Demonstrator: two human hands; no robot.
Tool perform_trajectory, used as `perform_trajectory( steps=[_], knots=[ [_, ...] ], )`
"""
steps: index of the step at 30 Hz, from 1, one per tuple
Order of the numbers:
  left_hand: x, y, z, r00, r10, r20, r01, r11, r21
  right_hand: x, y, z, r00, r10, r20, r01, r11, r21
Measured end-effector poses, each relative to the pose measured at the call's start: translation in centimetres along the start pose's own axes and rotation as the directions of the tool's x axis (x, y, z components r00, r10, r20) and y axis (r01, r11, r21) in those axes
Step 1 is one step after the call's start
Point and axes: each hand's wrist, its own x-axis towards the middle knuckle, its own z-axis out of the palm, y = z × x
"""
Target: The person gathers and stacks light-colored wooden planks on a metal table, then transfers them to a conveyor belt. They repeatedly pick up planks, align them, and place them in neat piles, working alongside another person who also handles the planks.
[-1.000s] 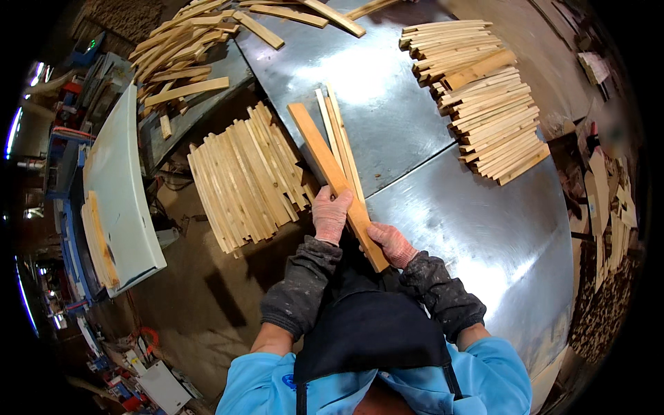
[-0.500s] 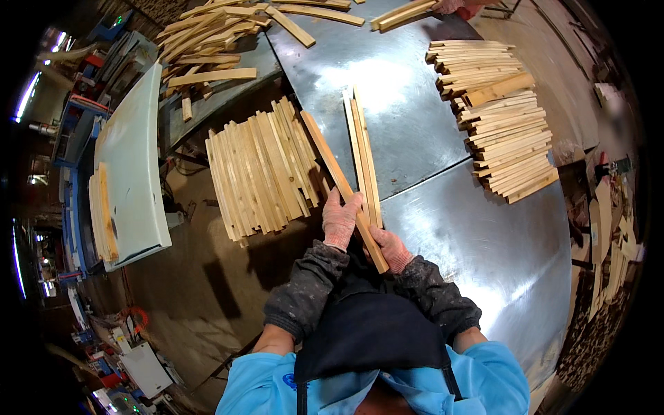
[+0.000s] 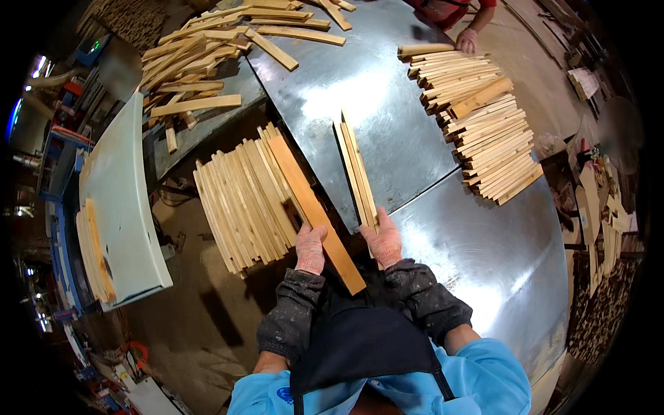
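My left hand [image 3: 310, 249], in a pink work glove, grips a wide wooden board [image 3: 311, 207] that slants up and left over the stack of slats [image 3: 242, 200] beside the table. My right hand [image 3: 384, 242], also gloved, holds the near ends of a few thin slats [image 3: 357, 169] lying on the shiny metal table [image 3: 415, 124]. The two hands are a short way apart at the table's near edge.
A large pile of slats [image 3: 481, 121] lies on the table at the right, with another person's gloved hand [image 3: 467, 41] at its far end. Loose boards [image 3: 200, 62] are heaped at the far left. A pale curved panel [image 3: 121, 207] stands left, and scrap wood [image 3: 602, 221] sits at the right.
The wide board has swung left off the table and now lies over the left stack. My hands have parted, the right one staying with the thin slats on the table.
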Motion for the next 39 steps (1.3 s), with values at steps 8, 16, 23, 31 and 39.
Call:
perform_trajectory(
  steps=[8, 16, 23, 31, 39],
  knots=[
    [4.7, 1.5, -10.2, 0.805, 0.233, 0.545, -0.591, 0.240, 0.770, 7.9, -0.5, 6.0, 0.967, 0.227, -0.118, -0.254, 0.911, -0.326],
    [6.4, 6.8, -6.2, 0.971, -0.185, 0.152, 0.126, 0.936, 0.329, 4.6, -7.1, 2.3, 0.890, 0.416, 0.188, -0.442, 0.888, 0.128],
    [5.9, 0.5, 3.1, 0.805, -0.273, 0.526, 0.137, 0.949, 0.282, -4.3, -7.8, -0.1, 0.925, 0.379, -0.039, -0.351, 0.887, 0.302],
    [-4.1, -5.9, 13.2, 0.576, -0.441, 0.688, 0.206, 0.893, 0.400, -11.6, -0.4, -6.3, 0.871, 0.398, -0.288, -0.235, 0.852, 0.469],
    [-13.7, -16.8, 23.4, 0.433, -0.645, 0.630, 0.092, 0.727, 0.681, -17.0, 9.3, -15.9, 0.689, 0.682, -0.246, -0.496, 0.690, 0.528]
  ],
)
